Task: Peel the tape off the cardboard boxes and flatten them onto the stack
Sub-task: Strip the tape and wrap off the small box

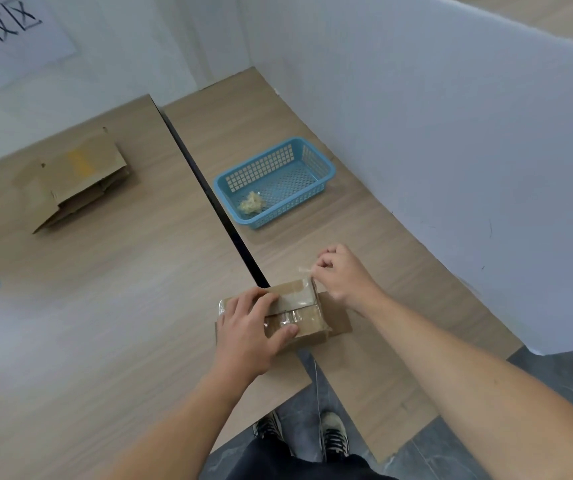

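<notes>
Item, one cardboard box (304,322): it lay across the dark seam between the two tabletops of the bench (111,306), near the front edge, with clear tape over its top. Item, two bare hands. Our left hand (247,336) lay flat on the box's left half, fingers nearly straight and pressing down, gripping nothing. Our right hand (342,273) was curled at the box's far right corner, finger and thumb pinching one strip of tape (304,270) lifted off that corner. Item, one stack of flattened boxes (80,181), well apart toward the far left of the bench; we could not count its sheets. Item, one blue basket (326,166), toward the far right edge, holding one crumpled wad of tape (252,203). Item, one paper sign (11,32) on the wall beyond the far left corner.
</notes>
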